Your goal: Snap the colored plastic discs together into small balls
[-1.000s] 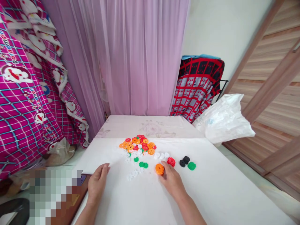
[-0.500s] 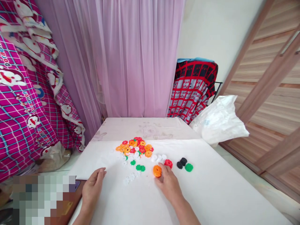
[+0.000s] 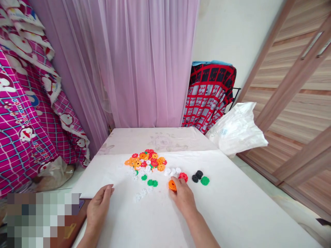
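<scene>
The two hands are apart. The right hand (image 3: 183, 198) has its thumb and fingers clasped around orange discs (image 3: 171, 186) on the table (image 3: 144, 224), just nearer than the red discs (image 3: 183, 177). The left hand (image 3: 98, 203), loosely open, is at the table's left edge.

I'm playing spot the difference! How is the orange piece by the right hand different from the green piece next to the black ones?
The orange piece is between the right hand's thumb and fingers; no hand touches the green piece. The hand partly covers the orange piece, while the green piece shows whole. And one is orange, the other green! Both look roundish.
</scene>
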The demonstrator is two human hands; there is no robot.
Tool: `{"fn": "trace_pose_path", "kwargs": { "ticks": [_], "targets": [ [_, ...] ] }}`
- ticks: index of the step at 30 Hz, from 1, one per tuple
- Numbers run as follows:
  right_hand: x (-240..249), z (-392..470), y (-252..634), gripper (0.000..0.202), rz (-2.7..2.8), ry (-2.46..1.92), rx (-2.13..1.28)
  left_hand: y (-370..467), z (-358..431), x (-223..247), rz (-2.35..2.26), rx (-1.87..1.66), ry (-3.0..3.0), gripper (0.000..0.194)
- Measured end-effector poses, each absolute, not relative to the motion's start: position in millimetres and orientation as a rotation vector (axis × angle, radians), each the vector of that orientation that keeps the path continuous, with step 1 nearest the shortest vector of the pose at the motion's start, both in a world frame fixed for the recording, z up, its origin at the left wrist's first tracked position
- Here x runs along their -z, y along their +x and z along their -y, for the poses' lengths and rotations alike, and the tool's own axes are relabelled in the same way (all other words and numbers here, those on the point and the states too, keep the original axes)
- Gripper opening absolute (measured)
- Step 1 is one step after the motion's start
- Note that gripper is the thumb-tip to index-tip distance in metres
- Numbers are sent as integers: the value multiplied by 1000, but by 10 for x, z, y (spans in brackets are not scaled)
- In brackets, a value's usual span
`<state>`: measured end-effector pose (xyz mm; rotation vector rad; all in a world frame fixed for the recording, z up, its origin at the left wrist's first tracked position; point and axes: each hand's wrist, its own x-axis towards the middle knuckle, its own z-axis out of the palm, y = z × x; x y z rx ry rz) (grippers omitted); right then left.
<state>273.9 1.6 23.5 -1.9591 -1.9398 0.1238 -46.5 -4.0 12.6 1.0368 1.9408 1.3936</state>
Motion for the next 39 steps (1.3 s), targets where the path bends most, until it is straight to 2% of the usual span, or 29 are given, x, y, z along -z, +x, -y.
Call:
{"fn": "trace_pose_path", "kwargs": {
  "ticks": [11, 17, 24, 39],
  "targets": [
    [-72, -41, 2759, 46, 1889, -1887, -47, -513, 8, -21, -1933, -1419, 1057, 50],
    [12, 60, 2798, 45, 1732, -1670, -56, -482, 15, -68, -1932, -1395, 1056, 49],
    [30, 339, 2922, 22, 1708, -1670, 38, -518, 23, -31, -1939, -1406, 1089, 48],
    [-44, 294, 2870, 29, 1880, -1715, 144, -483, 27, -72, -1949, -1421, 1080, 48]
  ]
}}
